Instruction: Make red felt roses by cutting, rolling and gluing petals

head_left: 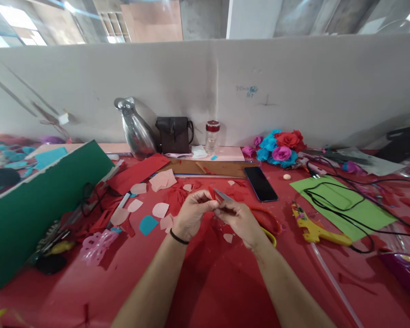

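Note:
Over the middle of the red table, my two hands meet at the fingertips. My left hand [193, 213], with a black band on the wrist, pinches a small piece of red paper [212, 193]. My right hand [239, 219] is closed around scissors; their blade [224, 196] points up and left against the red piece. The red scissor handle [268, 217] and a yellow part show beyond the right wrist, partly hidden by it. Crumpled red paper [177, 197] lies behind my left hand. Pink cut petals [160, 209] and a blue petal [148, 224] lie to its left.
A phone [260, 183], paper flowers [283, 148] and a yellow glue gun [316, 228] with a black cord on green paper [348, 205] are right. A green board [48, 205] stands left. Behind are a metal jug [135, 130], dark bag [174, 135] and glass bottle [212, 139].

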The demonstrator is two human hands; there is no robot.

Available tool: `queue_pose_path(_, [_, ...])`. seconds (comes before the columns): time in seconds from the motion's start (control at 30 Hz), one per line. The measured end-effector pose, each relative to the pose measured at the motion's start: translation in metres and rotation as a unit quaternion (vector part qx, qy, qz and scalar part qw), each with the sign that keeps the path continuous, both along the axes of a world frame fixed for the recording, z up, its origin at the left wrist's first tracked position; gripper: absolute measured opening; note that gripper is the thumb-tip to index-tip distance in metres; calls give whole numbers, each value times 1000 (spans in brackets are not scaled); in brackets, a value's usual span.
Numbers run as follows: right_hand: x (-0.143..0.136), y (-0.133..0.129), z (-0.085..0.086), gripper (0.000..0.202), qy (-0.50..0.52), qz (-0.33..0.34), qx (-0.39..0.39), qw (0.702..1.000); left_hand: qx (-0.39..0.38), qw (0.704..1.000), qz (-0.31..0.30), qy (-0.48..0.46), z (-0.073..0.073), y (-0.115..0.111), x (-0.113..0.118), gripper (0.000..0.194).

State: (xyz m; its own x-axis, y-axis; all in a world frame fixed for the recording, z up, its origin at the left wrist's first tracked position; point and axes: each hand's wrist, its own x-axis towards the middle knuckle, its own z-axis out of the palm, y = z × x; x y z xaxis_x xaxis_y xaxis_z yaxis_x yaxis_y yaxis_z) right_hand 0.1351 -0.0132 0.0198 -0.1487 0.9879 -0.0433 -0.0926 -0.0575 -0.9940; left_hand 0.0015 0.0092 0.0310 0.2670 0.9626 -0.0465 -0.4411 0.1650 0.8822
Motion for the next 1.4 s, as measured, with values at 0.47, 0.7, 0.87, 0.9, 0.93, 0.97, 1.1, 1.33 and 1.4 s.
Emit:
queue_pose_path(0.47, [1, 2, -10, 26, -28, 10, 40, 999, -2, 1000, -5, 18, 0, -1, 0, 26])
queue_pose_path(0.7, [2, 4, -13, 25, -22, -1, 36, 999, 0, 1000, 26, 10, 0, -2, 2, 26])
queue_pose_path(0.87, [0, 3, -12, 22, -40, -32, 53, 997, 9, 999, 45, 9, -1, -2, 5, 27])
queue_pose_path(0.9, [0, 2, -13, 21, -39, -30, 57, 997, 6, 999, 49, 12, -1, -3, 5, 28])
queue_pose_path(0.93, [-1, 2, -13, 21, -35, -29, 59, 997, 4, 998, 53, 13, -1, -3, 6, 29])
queue_pose_path(0.97, [-2, 2, -13, 22, -31, -28, 59, 997, 4, 998, 55, 13, -1, -3, 6, 30])
queue_pose_path(1.1, [-4, 1, -13, 24, -15, -28, 61, 998, 15, 999, 48, 8, 0, -4, 7, 34])
queue_pose_path(1.33, [-5, 1, -11, 31, 53, -14, -4, 998, -19, 999, -2, 36, 3, -2, 2, 28])
queue_pose_path(1.4, [-4, 1, -10, 32, 67, -15, -14, 998, -19, 999, -13, 32, 2, -1, 0, 29])
